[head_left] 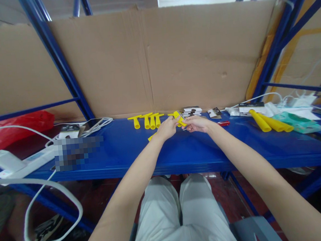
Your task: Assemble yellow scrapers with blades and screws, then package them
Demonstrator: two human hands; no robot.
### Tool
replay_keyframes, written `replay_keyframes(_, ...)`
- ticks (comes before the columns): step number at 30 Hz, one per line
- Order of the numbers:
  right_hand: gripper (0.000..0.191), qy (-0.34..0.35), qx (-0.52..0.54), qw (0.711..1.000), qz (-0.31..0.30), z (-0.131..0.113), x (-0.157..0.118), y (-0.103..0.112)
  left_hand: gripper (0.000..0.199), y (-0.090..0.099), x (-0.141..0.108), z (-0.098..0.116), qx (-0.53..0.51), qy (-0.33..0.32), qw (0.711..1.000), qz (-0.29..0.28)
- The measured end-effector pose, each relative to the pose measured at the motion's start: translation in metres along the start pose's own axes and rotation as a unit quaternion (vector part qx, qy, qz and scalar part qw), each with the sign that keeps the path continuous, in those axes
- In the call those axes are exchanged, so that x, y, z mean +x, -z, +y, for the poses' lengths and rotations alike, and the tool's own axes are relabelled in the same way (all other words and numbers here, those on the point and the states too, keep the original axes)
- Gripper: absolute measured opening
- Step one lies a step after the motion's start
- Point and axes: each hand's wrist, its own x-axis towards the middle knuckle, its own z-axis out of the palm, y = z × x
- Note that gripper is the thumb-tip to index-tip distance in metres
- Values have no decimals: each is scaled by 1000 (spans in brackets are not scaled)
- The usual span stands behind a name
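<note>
power strip (37,159): well left of the yellow tool (180,121), with a looping white cable (80,210)
yellow row (147,122): near, left of the tool
left hand (167,129): fingers pinching the tool (one more yellow piece (152,137) by the wrist)
right hand (195,124): fingers pinching its right end
card stack (192,111): just behind the tool, rightward
yellow tubes (262,122): well right, beside a green packet (301,122)
cardboard (194,57): upright behind the tool
blue table (123,150): surface shows left of and before the tool, up to its front edge
</note>
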Motion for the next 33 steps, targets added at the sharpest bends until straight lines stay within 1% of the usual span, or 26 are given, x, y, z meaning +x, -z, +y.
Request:
replay_keyframes(6, 9, -3, 1, 1000, 8, 2, 1, -3, 44, -1, 0, -1, 4, 5, 1000, -3)
replay_keyframes(13, 10, -2, 1, 1000, 3, 3, 3, -1, 44, -2, 1, -2, 7, 1, 1000, -6)
replay_keyframes(22, 14, 13, -9, 1000, -18, 7, 8, 4, 44, -1, 2, -2, 9, -6, 1000, 1)
replay_keyframes(33, 10, 25, -17, 999, -39, 7, 7, 5, 44, -1, 1, -2, 9, -8, 1000, 1)
